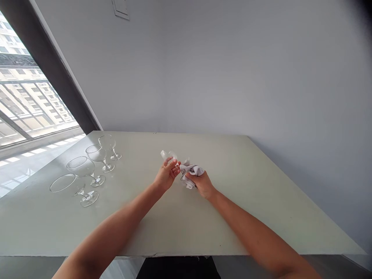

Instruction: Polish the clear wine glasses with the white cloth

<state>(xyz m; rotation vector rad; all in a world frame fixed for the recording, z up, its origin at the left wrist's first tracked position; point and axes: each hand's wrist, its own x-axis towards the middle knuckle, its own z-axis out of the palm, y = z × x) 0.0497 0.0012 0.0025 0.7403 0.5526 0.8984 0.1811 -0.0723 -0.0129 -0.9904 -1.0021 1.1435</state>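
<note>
As the left hand (167, 175) grips a fragile clear glass goblet (167, 155) by the stem, the right hand (202, 185) clenches soft grey cloth (192, 171) around it.

Our clear stemmed glass (167, 155) tilts on its side above the table, foot toward the far left. Our crumpled grey cloth (193, 172) bunches against its bowl on the right.

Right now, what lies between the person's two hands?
In the head view, a clear stemmed glass spans the gap from the left hand to the right hand, with a bunched grey cloth against the right hand.
</note>
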